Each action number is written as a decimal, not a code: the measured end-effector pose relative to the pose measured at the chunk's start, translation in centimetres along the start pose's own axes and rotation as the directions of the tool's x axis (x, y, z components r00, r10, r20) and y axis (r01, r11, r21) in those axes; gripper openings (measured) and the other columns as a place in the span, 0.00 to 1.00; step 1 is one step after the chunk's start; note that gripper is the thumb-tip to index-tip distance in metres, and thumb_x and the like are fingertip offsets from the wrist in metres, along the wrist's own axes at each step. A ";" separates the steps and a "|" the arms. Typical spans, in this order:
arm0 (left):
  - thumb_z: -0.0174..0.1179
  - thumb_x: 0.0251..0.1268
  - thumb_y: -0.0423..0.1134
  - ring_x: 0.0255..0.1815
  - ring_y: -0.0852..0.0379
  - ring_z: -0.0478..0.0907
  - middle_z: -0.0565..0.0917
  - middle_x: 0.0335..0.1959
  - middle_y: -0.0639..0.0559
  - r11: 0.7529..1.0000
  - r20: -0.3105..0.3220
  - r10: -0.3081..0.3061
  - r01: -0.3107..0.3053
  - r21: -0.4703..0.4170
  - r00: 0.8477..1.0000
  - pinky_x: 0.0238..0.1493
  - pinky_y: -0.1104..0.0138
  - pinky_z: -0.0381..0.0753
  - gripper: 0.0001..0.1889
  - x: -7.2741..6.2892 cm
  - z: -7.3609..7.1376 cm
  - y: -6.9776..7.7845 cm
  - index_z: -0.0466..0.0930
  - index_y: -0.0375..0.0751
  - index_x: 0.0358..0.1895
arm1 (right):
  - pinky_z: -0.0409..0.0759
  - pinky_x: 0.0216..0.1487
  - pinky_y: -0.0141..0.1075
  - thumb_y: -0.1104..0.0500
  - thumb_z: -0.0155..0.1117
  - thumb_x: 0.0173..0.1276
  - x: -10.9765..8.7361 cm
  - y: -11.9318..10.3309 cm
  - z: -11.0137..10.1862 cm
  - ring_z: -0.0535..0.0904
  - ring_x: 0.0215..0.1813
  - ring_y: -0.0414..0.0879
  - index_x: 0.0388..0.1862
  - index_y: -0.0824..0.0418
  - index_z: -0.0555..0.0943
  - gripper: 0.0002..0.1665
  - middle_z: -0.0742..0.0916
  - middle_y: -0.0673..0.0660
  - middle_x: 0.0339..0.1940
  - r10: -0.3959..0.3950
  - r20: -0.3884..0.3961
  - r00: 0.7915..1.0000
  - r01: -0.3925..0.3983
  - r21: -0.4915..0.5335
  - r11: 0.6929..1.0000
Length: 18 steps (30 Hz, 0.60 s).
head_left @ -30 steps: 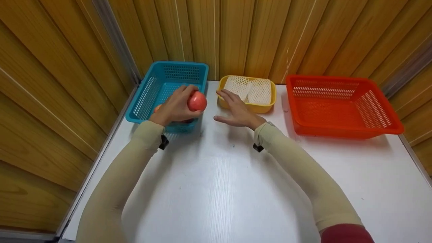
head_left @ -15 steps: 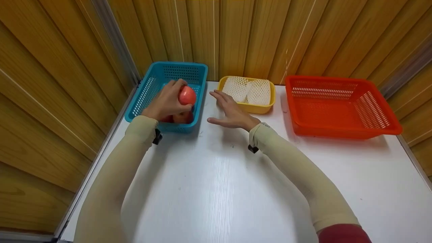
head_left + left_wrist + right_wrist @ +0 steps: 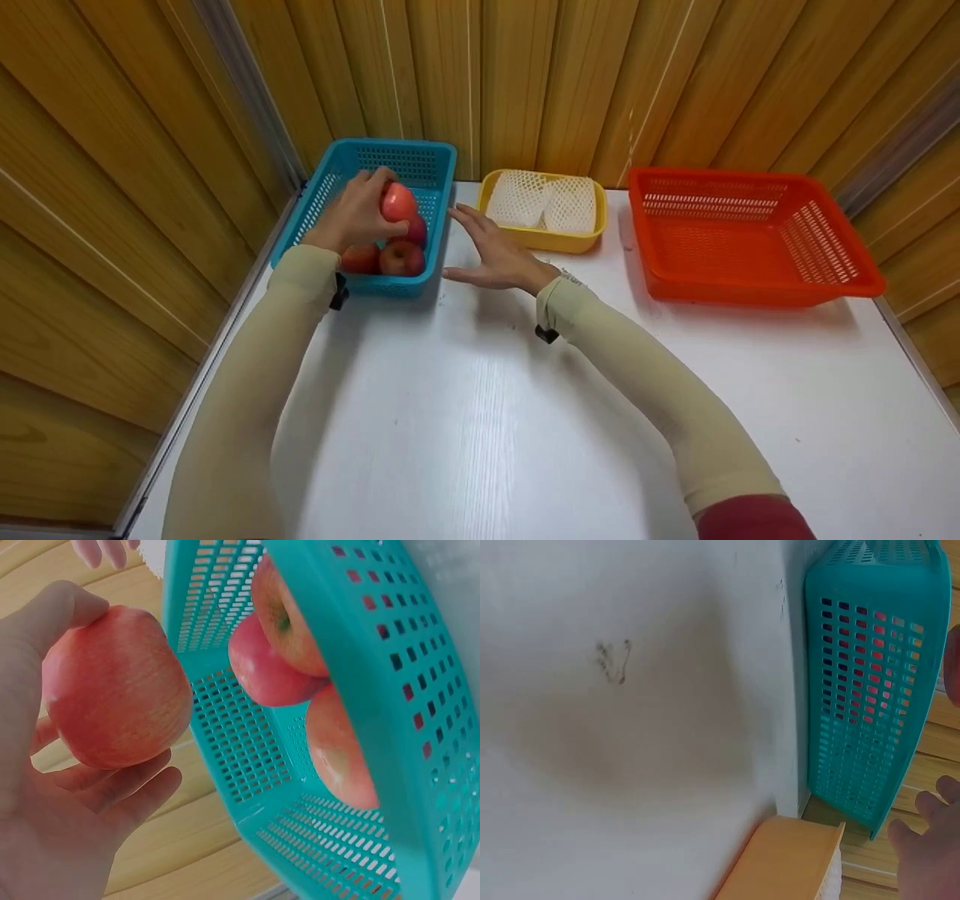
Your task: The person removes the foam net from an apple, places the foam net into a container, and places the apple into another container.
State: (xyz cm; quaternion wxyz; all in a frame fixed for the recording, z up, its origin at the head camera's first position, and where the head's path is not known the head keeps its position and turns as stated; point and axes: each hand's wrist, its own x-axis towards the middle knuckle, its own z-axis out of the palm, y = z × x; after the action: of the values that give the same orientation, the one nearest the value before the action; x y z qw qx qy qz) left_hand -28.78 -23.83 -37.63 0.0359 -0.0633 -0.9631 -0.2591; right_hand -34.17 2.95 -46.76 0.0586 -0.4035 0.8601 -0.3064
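Observation:
My left hand (image 3: 349,213) grips a red apple (image 3: 398,202) over the teal perforated basket (image 3: 394,142). In the left wrist view, thumb and fingers wrap this apple (image 3: 120,690) above the basket's rim. Three more red apples lie inside, among them one (image 3: 402,259) near the front wall. My right hand (image 3: 493,255) hovers just right of the basket, holding nothing, with fingers extended and thumb spread. The right wrist view catches part of that hand (image 3: 933,847) beside the basket's side wall (image 3: 855,690).
A small yellow basket (image 3: 559,240) with white foam fruit nets (image 3: 517,197) stands at the back, right of the teal one. Farther right is a large red-orange basket (image 3: 757,289). Wood-panelled walls (image 3: 517,82) enclose the white table (image 3: 480,420) at the back and sides.
The left hand has carried the apple leftward and back over the teal basket, uncovering apples inside. My right hand has drifted left toward the basket, still spread.

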 end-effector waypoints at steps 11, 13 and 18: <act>0.74 0.57 0.46 0.65 0.40 0.69 0.72 0.65 0.38 0.997 0.017 -0.038 0.037 0.067 0.999 0.58 0.43 0.81 0.40 1.2 -1.5 -1.1 0.63 0.44 0.70 | 0.61 0.77 0.58 0.21 0.63 0.58 0.7 -2.0 1.2 0.49 0.84 0.47 0.84 0.30 0.43 0.62 0.49 0.42 0.86 -0.031 0.020 0.999 0.031 -0.018 0.999; 0.73 0.58 0.47 0.64 0.39 0.69 0.72 0.64 0.37 0.995 0.017 -0.044 0.042 0.087 0.999 0.58 0.43 0.81 0.39 1.4 -1.7 -1.3 0.63 0.43 0.69 | 0.60 0.77 0.57 0.20 0.62 0.58 0.8 -2.2 1.4 0.49 0.84 0.47 0.84 0.31 0.43 0.63 0.49 0.43 0.86 -0.042 0.022 0.999 0.042 -0.027 0.999; 0.73 0.59 0.47 0.63 0.38 0.71 0.73 0.64 0.35 0.991 0.015 -0.073 0.071 0.113 0.997 0.58 0.42 0.80 0.39 1.9 -2.1 -1.9 0.63 0.41 0.69 | 0.58 0.79 0.54 0.20 0.60 0.59 1.0 -2.7 1.8 0.47 0.84 0.46 0.85 0.32 0.43 0.62 0.47 0.42 0.86 -0.061 0.041 0.997 0.063 -0.045 0.997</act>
State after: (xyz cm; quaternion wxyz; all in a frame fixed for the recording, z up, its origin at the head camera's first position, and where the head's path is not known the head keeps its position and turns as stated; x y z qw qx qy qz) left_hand -30.85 -26.31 -36.58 0.0208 -0.0288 -0.9781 -0.2049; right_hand -32.41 0.09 -46.52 0.0570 -0.4373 0.8527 -0.2801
